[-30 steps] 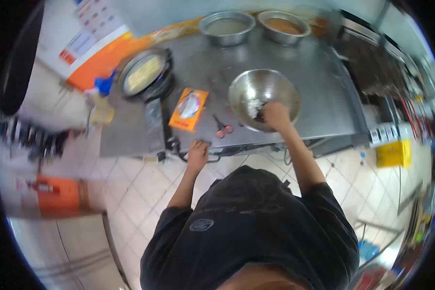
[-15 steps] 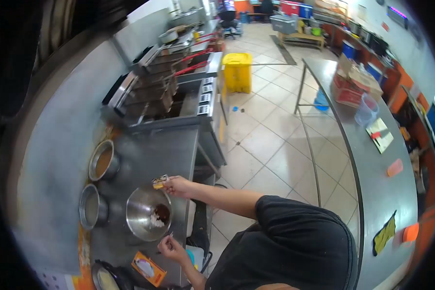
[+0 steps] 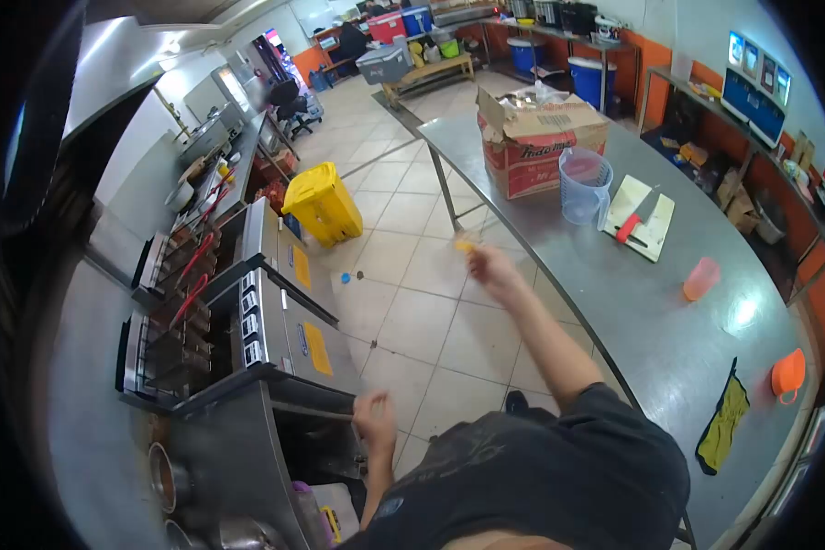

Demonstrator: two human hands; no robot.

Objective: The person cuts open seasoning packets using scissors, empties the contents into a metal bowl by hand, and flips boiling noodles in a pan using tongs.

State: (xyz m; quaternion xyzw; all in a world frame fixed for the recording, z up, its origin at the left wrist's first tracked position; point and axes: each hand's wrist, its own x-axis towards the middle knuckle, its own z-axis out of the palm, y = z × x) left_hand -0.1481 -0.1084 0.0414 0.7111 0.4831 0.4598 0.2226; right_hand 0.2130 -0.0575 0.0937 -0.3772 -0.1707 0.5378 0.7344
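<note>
My right hand [image 3: 497,275] is stretched forward over the tiled floor, between the fryers and the steel table. Its fingers are closed on a small yellow packet [image 3: 465,246], which is blurred. Lower down, my left hand [image 3: 376,420] is held near the fryer's front corner with its fingers curled in; what they hold, if anything, cannot be made out. At the bottom edge, only part of a steel mixing bowl [image 3: 247,533] shows on the left counter, beside a metal pot [image 3: 167,478].
The steel table [image 3: 559,261] on my right bears a cardboard box [image 3: 545,151], a clear measuring jug [image 3: 582,188], a cutting board [image 3: 658,229] with a knife [image 3: 646,206], a pink cup [image 3: 701,280], an orange cup [image 3: 786,374] and a yellow-green cloth [image 3: 726,426]. A yellow bin [image 3: 324,206] stands beyond the fryers [image 3: 238,302].
My view and body have turned right, from the bowl toward the steel table. My right hand has carried the packet away from above the bowl; my left hand has also left the bowl's side.
</note>
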